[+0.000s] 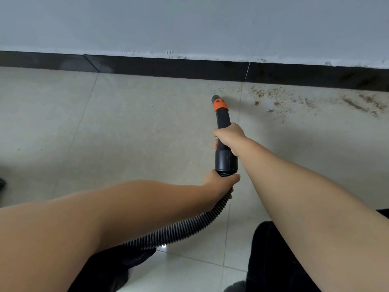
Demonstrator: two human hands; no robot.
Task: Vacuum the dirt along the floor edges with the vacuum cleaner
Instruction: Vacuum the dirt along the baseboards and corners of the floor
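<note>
A black vacuum nozzle (222, 116) with an orange collar points at the floor near the dark baseboard (168, 68). My right hand (230, 137) grips the nozzle tube at its middle. My left hand (221, 184) grips the ribbed black hose (189, 226) just below the tube's thick cuff. The hose curves down and left under my left forearm. Brown dirt (294, 100) lies scattered on the pale tiles along the baseboard, to the right of the nozzle tip and a short way from it.
A grey-white wall (189, 24) rises above the baseboard, with specks of dirt along its lower edge. My dark trouser legs (273, 260) fill the bottom of the view. A dark object (2, 183) shows at the left edge.
</note>
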